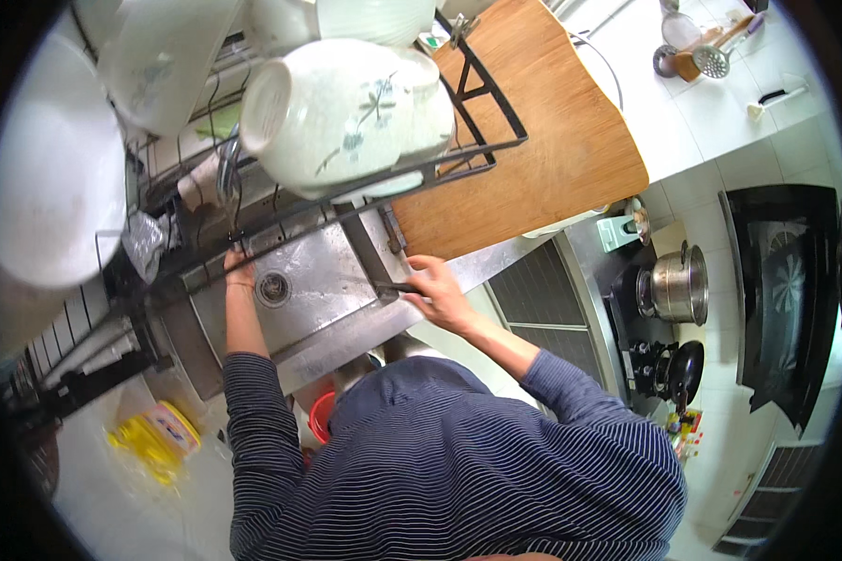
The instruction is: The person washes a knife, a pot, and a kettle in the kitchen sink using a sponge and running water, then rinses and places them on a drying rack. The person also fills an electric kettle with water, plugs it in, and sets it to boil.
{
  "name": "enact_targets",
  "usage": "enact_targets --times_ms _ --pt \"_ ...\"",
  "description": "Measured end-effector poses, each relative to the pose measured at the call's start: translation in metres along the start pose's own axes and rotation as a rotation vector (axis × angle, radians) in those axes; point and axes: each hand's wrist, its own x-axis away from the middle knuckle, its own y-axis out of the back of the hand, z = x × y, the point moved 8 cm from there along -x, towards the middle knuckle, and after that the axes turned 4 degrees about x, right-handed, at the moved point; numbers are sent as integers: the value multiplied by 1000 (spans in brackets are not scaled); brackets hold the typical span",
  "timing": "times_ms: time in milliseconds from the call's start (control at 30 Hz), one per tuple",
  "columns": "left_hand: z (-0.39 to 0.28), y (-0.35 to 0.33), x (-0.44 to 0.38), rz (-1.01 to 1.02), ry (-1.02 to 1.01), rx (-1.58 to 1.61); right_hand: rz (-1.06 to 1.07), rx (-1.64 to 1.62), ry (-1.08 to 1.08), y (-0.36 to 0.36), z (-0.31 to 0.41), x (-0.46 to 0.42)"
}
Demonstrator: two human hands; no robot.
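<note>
My right hand [438,291] grips the black handle [401,287] of a thin utensil over the right edge of the steel sink [309,263]. It looks like a knife, with its blade blurred and pointing left across the basin. On the far left side of the basin, my left hand [238,268] is beneath the end of the chrome faucet [230,182]. Rack bars cross in front of its fingers, so I cannot tell whether it holds anything. The round drain [274,289] lies just right of my left wrist.
A black wire dish rack [491,147] with white bowls [351,116] overhangs the sink. To its right lies a wooden board [533,133]. A steel pot [677,287] and a black pan [686,375] are at the stove. A yellow bottle [158,438] stands left.
</note>
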Motion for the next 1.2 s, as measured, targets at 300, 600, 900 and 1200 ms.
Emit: enact_targets --times_ms 300,600,900,1200 --pt "-15 40 62 -293 -197 -670 -869 -545 -170 252 -85 44" --pt "-1 4 122 -272 -389 -1008 -425 -725 47 222 0 -5" --pt "73 -316 386 601 -856 -1130 -349 -661 393 210 76 -14" --pt "80 -373 448 73 -1146 -1335 -377 -603 374 219 72 -9"
